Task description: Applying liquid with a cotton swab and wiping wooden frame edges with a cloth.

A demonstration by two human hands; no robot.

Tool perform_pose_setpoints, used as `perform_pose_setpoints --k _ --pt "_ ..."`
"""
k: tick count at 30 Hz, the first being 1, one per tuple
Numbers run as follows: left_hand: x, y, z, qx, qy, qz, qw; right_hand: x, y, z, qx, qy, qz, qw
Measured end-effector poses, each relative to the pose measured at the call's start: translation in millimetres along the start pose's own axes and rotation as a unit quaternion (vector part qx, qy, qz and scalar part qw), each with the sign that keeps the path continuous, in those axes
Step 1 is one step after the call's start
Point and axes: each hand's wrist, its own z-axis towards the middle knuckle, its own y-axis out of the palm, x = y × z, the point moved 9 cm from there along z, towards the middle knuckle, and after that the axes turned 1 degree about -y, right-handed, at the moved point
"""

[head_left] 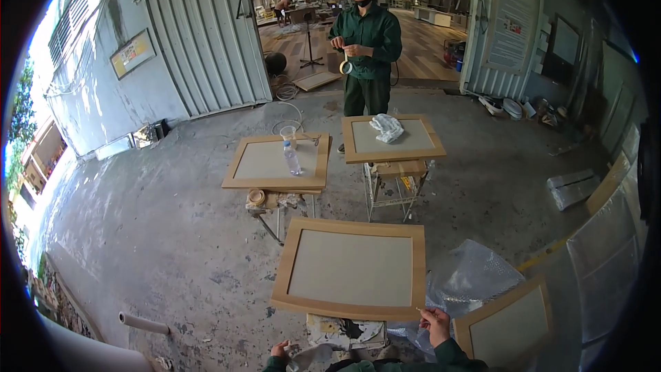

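Note:
A framed panel point(358, 270) with a light wood-coloured border and a grey centre lies flat on a stand in front of me. My right hand point(435, 325) is at its near right corner, thumb and fingers pinched around something small and thin that I cannot make out. Low in the picture, left of the stand, my left hand point(280, 350) is curled, apart from the panel. Clear plastic shows beside that hand; whether the fingers hold any of it is unclear. Another framed panel point(506, 324) leans at my right, next to clear bubble wrap point(475, 274).
A person point(372, 41) in green faces me, holding a tape roll point(345, 67). Two more framed panels rest on stands, one bearing a plastic bottle point(291, 158) and a cup point(288, 136), the other a crumpled cloth point(387, 128). A tube point(143, 323) lies at left.

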Motion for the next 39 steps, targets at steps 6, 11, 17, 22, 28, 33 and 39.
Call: perform_pose_setpoints --k 6,11,17,22,28,33,39 --pt "-51 -28 -47 0.020 -0.256 -0.387 0.886 -17 11 -3 -0.028 -0.029 -0.005 0.999" --pt "27 4 -72 0.022 -0.240 -0.473 0.847 -28 21 -7 -0.044 -0.049 0.004 0.998" --pt "68 21 -60 0.005 -0.235 -0.486 0.842 -39 45 -16 -0.069 -0.072 0.016 0.995" --pt "91 32 -50 -0.041 -0.217 -0.523 0.824 -35 55 -21 -0.095 -0.069 0.039 0.992" --pt "122 54 -47 -0.048 -0.223 -0.522 0.822 -36 63 -25 -0.091 -0.061 0.093 0.990" --pt "143 67 -44 -0.071 -0.207 -0.521 0.825 -41 75 -27 -0.117 -0.066 0.112 0.985" --pt "209 109 -69 -0.170 -0.192 -0.537 0.804 -51 92 -33 -0.116 -0.103 0.110 0.982"
